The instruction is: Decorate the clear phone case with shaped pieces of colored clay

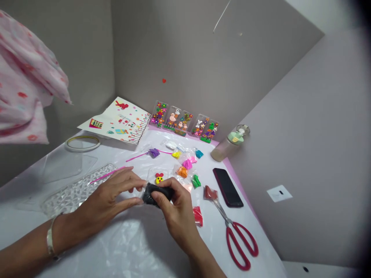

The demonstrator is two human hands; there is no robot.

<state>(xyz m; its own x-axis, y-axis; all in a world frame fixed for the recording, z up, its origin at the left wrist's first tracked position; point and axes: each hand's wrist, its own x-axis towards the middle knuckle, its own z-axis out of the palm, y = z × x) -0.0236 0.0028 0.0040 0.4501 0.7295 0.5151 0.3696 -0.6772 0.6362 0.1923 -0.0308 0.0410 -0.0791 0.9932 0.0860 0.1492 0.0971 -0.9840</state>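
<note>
A packet of black modelling clay (151,194) in a clear wrapper is held above the table between my hands. My right hand (181,208) wraps its fingers and thumb around the clay's right part. The thumb and fingertips of my left hand (107,195) pinch the wrapper's left edge; a bangle circles that wrist. Just behind the packet lies a clear phone case (152,175) bearing a small yellow face with red ears (159,178). Wrapped clay in orange (182,172), pink (187,164), green (196,180) and red (198,216) surrounds it.
Red-handled scissors (228,224), a brown clay packet (210,193) and a phone (228,188) lie at right, near a bottle (224,148). Decorated cases (185,121) lean on the wall beside a sketchbook (116,121). A textured clear sheet (78,189) lies left under a pink stick (106,175).
</note>
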